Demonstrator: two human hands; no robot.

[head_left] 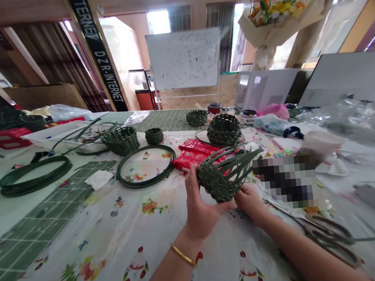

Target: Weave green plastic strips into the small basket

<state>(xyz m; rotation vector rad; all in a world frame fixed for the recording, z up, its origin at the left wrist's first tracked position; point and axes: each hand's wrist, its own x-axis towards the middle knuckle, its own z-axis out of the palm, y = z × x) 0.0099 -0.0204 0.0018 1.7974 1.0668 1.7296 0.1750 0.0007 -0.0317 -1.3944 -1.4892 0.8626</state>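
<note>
from where i stand, the left hand [198, 205] and right hand [249, 203] are close together, clamped on either side of a half-woven green basket [216, 182] held above the flowered tablecloth [123, 228]. that grip keeps its loose strips [245, 159] pointing up and free, with the scissors [329, 237] lying near the right arm, within easy reach.

Fig. 1. Black banner [96, 50] running down a wooden post [111, 64], in white capitals: "INTERNET" above, then "DZR-INTERNET", the separator between "DZR" and "INTERNET" uncertain. Red packets [195, 154] on the table carry printing too small to read. Whiteboard [185, 59]: dark smudges, no legible words. Pixelated block [286, 182], right of centre: any content is unreadable.
</note>
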